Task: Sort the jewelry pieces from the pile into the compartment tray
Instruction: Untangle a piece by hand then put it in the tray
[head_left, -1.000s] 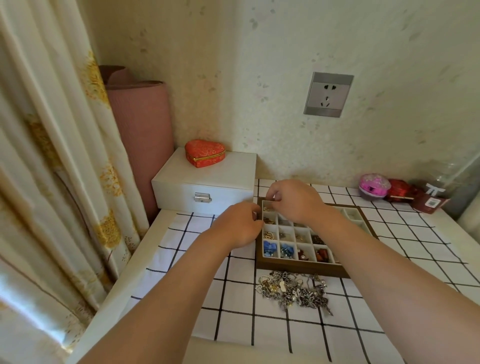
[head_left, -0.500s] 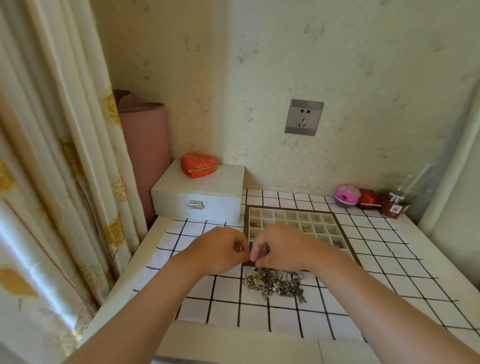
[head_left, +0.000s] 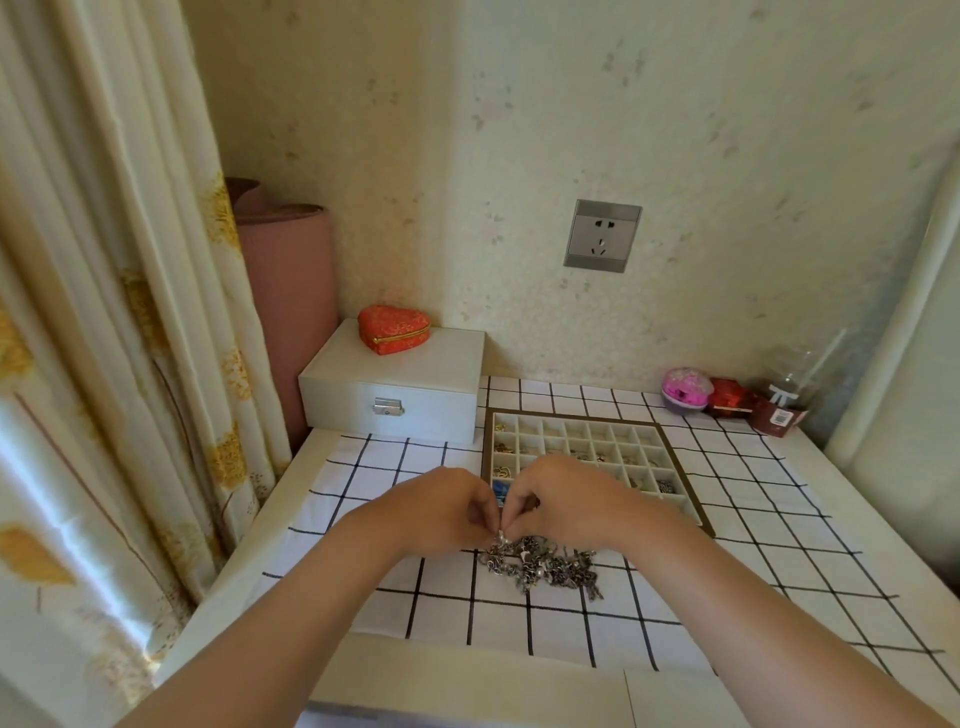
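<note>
- Both hands pinch one small silver piece: the left hand and right hand have fingers curled tight on it.
- The jewelry pile lies just below the fingers.
- Lift slowly, so tangled chains let go.
- The compartment tray sits just behind the fingers.
</note>
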